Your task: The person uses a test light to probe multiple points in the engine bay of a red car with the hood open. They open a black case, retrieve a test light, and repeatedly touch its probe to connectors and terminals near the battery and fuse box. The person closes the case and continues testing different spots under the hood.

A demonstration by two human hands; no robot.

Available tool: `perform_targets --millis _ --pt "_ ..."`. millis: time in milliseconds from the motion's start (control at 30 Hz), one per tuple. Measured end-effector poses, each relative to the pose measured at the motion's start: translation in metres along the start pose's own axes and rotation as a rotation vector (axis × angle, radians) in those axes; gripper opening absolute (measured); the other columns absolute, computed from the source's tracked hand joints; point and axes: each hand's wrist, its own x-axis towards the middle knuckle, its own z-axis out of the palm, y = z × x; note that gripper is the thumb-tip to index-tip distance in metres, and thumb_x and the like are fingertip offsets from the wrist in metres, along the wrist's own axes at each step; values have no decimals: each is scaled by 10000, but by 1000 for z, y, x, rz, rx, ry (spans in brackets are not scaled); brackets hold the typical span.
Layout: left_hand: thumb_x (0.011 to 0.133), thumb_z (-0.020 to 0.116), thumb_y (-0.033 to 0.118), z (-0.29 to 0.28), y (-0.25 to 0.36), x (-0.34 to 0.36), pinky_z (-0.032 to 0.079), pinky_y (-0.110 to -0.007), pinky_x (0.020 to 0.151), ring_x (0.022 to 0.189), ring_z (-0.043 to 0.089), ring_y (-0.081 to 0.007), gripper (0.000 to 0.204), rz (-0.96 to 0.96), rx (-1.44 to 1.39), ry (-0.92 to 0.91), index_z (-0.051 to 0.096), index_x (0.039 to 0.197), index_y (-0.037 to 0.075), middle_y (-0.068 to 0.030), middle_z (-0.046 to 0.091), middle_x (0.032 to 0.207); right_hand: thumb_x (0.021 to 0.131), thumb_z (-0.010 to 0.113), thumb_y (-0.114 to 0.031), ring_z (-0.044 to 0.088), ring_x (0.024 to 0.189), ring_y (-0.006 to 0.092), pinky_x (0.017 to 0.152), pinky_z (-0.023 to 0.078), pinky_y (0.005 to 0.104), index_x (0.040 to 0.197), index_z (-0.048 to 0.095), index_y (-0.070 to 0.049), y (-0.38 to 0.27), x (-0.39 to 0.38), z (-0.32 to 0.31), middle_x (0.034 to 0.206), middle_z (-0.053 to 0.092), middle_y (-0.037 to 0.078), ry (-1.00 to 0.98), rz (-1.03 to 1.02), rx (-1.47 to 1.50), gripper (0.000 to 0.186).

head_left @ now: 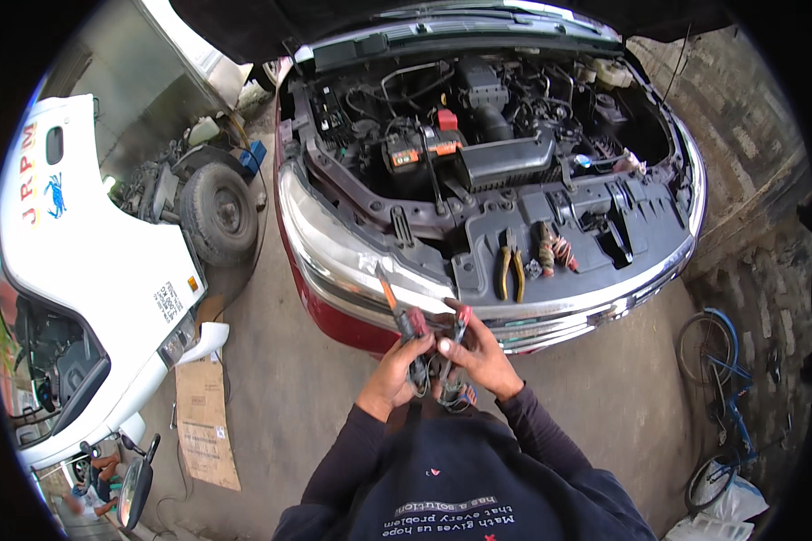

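In front of the car's bumper [568, 316], my left hand [390, 377] grips a dark tool [410, 323] with a red part and a thin orange piece [389, 293] pointing up toward the headlight [343, 257]. My right hand [485, 359] holds a red-tipped clip [462, 317] with wires, close beside it; the bunched cables between both hands are hard to make out. On the plastic cover above the grille lie yellow-handled pliers [512, 268] and a coiled red-and-beige lead [558, 248]. Behind them is the open engine bay with a battery [421, 151].
A white truck cab [108, 288] and an exposed wheel [218, 215] stand at left, beside flattened cardboard [206, 424]. A person [99, 489] is low at the far lower left. A blue bicycle [731, 388] and white bags [726, 505] are at right, along a block wall [744, 162].
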Motion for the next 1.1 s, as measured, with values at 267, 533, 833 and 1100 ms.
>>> perform_targets --millis 267,533,833,1100 --pt "954 706 74 -28 63 -47 655 -378 637 950 737 -222 398 -165 248 -101 596 1326 -17 -97 678 1142 798 779 -126 497 1456 367 1169 431 464 1654 396 -154 -52 -1 49 1617 454 185 -229 -562 -1523 938" --pt "993 694 111 -93 158 -71 645 -374 719 933 726 -217 345 -264 373 -238 603 1301 -16 -87 678 1093 821 760 -238 668 1096 275 899 542 421 1487 511 -92 -29 60 146 1154 613 87 -58 -544 -1741 726" --pt "1017 645 192 -122 268 -26 637 -318 608 840 750 -216 473 -253 517 -366 603 1411 -66 -149 721 1059 892 760 -91 608 1285 366 1061 516 421 1388 577 -43 -69 63 150 1511 513 200 172 -418 -1087 531" --pt "1006 746 181 -124 306 46 515 -285 477 712 674 -153 307 -74 319 -226 645 1229 -3 -64 682 952 965 737 -197 704 1224 376 1101 552 515 1425 554 15 -99 174 120 1288 701 273 155 -293 188 538"
